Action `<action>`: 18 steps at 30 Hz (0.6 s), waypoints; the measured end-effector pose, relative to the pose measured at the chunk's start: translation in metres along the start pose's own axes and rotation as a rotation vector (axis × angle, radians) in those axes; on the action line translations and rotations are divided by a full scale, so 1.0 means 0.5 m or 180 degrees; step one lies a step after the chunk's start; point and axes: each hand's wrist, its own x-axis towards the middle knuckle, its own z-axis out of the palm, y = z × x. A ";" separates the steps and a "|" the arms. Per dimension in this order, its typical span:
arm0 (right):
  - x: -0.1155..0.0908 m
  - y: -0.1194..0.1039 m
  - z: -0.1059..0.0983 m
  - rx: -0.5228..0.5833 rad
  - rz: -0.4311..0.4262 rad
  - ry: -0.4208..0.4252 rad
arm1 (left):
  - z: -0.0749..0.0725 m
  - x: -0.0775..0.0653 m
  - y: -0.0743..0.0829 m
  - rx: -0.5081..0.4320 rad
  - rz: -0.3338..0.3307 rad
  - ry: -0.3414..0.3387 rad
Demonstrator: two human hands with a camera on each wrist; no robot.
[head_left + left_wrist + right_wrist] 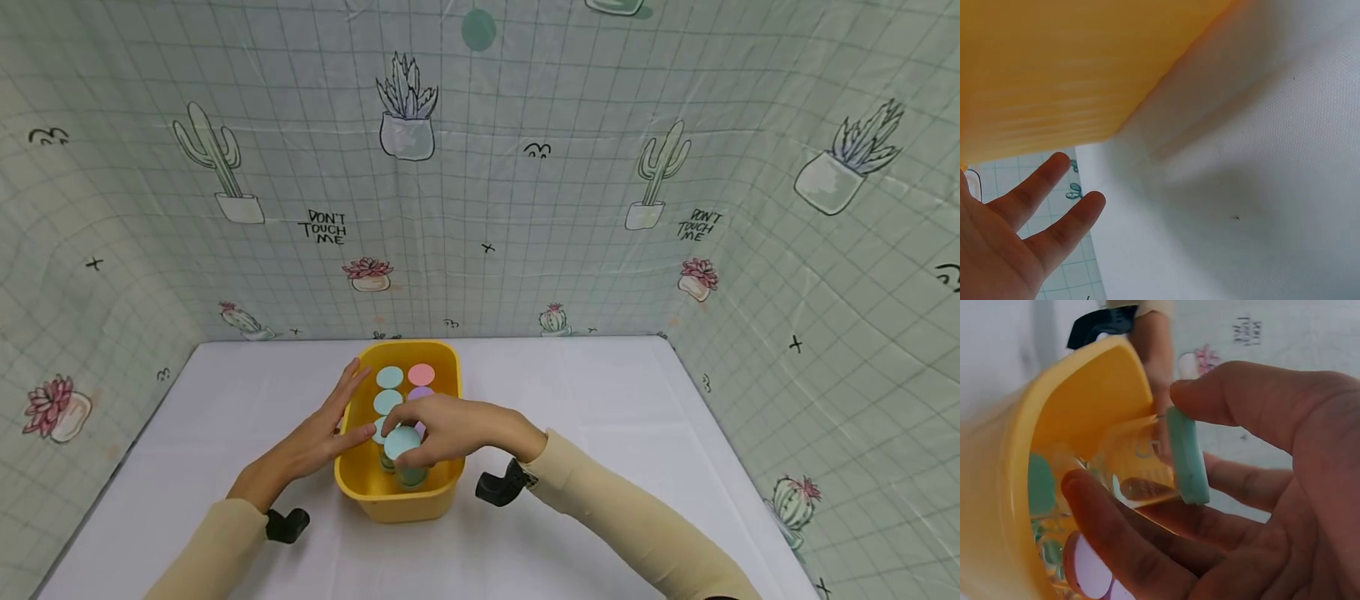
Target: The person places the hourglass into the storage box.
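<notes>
My right hand [444, 427] holds a clear jar with a pale green lid [1188, 457], thumb and fingers around it, at the near end of a yellow bin [401, 510]. In the right wrist view the jar's clear wall [1138, 465] shows printed marks. My left hand [321, 435] rests at the bin's left rim with its fingers spread and fairly straight; two of them stand out below the bin in the left wrist view. Inside the bin stand more lidded jars: blue-green lids [389, 377] in the left row, a pink lid [422, 375] and purple lids on the right, partly hidden by my right hand.
The bin stands on a white-covered table [570, 417]. Behind and at both sides hangs a gridded cloth [487, 192] printed with cacti and other potted plants. Black wrist mounts [498, 485] stick out beneath both forearms, close to the bin.
</notes>
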 end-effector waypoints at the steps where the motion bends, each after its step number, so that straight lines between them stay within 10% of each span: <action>1: 0.005 0.000 -0.002 -0.0023 -0.0012 -0.0101 | 0.000 0.000 0.000 -0.0002 -0.0005 -0.0004; 18: 0.072 -0.021 -0.017 -0.0639 0.0243 -0.1229 | -0.004 0.003 -0.001 -0.0035 -0.0010 -0.0018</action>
